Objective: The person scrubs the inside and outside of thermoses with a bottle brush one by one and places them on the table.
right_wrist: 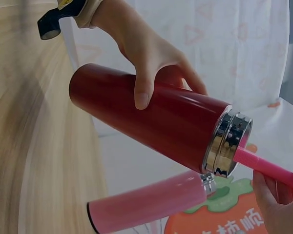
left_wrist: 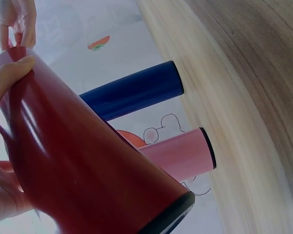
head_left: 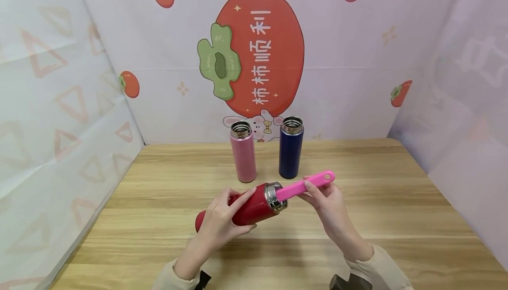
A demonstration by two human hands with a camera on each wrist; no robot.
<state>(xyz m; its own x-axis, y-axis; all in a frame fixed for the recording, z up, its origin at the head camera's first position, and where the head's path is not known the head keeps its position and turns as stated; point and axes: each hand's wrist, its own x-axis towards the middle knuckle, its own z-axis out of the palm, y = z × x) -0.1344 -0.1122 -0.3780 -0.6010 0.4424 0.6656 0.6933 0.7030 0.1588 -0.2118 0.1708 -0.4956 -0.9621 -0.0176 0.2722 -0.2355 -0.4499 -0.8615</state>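
My left hand grips a red metal flask round its body. The flask is tilted on its side, with its bare steel mouth turned up to the right. Between thumb and fingers, my right hand pinches a flat pink handle with a hole in its outer end. The handle's other end goes into the flask's mouth, so whatever sits on it is hidden inside. In the right wrist view, the thumb of my left hand lies along the red flask, and the pink handle enters the opening.
Behind the red flask, a pink flask and a dark blue flask stand upright without lids on the wooden table. A printed cloth hangs at the back, and light cloth covers both sides.
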